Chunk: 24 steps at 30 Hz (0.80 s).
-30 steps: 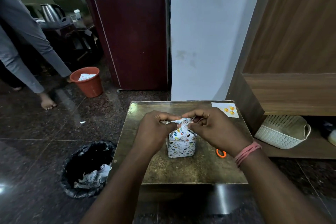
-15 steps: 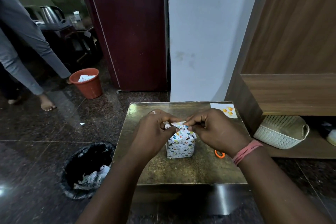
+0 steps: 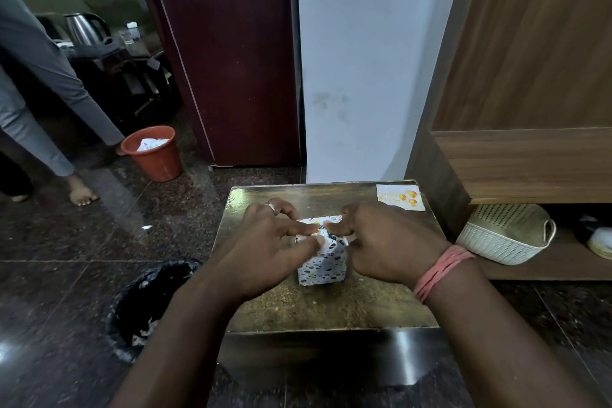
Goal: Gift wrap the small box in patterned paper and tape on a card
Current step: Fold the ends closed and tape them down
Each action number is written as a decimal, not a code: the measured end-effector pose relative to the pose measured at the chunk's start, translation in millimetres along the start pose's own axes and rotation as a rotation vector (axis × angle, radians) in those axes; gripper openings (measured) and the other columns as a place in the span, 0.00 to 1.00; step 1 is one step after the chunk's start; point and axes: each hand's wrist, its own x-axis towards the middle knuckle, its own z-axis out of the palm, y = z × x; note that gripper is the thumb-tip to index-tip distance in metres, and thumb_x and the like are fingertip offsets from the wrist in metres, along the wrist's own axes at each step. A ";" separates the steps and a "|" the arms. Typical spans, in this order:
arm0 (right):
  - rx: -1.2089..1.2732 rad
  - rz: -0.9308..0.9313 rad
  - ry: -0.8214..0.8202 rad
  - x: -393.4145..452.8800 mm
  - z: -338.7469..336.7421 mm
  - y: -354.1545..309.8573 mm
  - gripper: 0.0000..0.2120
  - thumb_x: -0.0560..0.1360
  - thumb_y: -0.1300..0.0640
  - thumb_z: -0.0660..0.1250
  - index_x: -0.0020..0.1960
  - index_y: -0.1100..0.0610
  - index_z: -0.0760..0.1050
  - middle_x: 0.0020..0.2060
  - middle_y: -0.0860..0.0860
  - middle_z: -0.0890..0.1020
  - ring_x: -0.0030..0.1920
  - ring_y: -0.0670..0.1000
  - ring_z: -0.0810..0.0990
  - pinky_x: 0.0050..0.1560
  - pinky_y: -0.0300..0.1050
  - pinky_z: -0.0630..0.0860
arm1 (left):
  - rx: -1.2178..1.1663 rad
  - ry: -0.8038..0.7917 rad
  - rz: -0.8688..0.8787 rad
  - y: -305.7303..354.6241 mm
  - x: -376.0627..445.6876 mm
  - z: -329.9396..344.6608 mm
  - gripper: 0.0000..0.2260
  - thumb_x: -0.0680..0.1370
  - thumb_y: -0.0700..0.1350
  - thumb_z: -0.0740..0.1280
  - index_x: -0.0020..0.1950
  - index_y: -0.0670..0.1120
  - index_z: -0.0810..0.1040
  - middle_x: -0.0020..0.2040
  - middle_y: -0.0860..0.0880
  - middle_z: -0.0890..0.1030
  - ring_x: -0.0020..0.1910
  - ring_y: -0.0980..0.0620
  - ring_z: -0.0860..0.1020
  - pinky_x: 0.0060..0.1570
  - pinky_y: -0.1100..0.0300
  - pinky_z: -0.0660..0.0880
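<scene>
A small box wrapped in white paper with coloured spots (image 3: 323, 267) stands in the middle of the small brass-coloured table (image 3: 331, 308). My left hand (image 3: 265, 248) reaches to its top from the left and pinches the paper's top fold between thumb and index finger. My right hand (image 3: 384, 242) meets it from the right, with its index fingertip on the same fold and its other fingers curled against the box's upper right edge. The right thumb is hidden. A white card with orange shapes (image 3: 400, 197) lies at the table's far right corner.
A black-lined waste bin (image 3: 145, 305) stands on the floor left of the table, and an orange bucket (image 3: 154, 152) farther back. A person's legs (image 3: 39, 129) are at the far left. A white basket (image 3: 506, 235) sits on a low wooden shelf to the right.
Both hands have come lower on the box, and the bunched paper on top is folded down flatter. The orange scissor handle at the right is now hidden behind my right hand.
</scene>
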 end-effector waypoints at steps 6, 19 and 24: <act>-0.113 -0.037 -0.108 4.2 0.7 0.6 0.20 0.75 0.41 0.68 0.64 0.44 0.77 0.61 0.50 0.75 0.62 0.58 0.76 0.58 0.51 0.76 | 0.122 0.071 0.088 -6.7 5.7 8.8 0.30 0.68 0.80 0.60 0.52 0.61 0.87 0.50 0.60 0.72 0.52 0.53 0.70 0.51 0.71 0.60; 0.585 -0.103 0.268 23.6 47.5 32.5 0.05 0.75 0.49 0.75 0.42 0.49 0.87 0.50 0.41 0.78 0.48 0.44 0.80 0.45 0.43 0.76 | -0.050 0.274 -0.013 6.6 3.5 20.8 0.08 0.73 0.53 0.79 0.39 0.50 0.86 0.50 0.60 0.80 0.52 0.62 0.75 0.47 0.77 0.62; 0.804 0.062 0.314 26.6 51.5 23.4 0.03 0.70 0.57 0.79 0.39 0.52 0.87 0.48 0.44 0.82 0.47 0.42 0.81 0.47 0.35 0.74 | -0.426 0.234 -0.243 12.6 8.8 19.6 0.07 0.68 0.47 0.82 0.37 0.47 0.87 0.46 0.54 0.83 0.45 0.64 0.80 0.42 0.73 0.70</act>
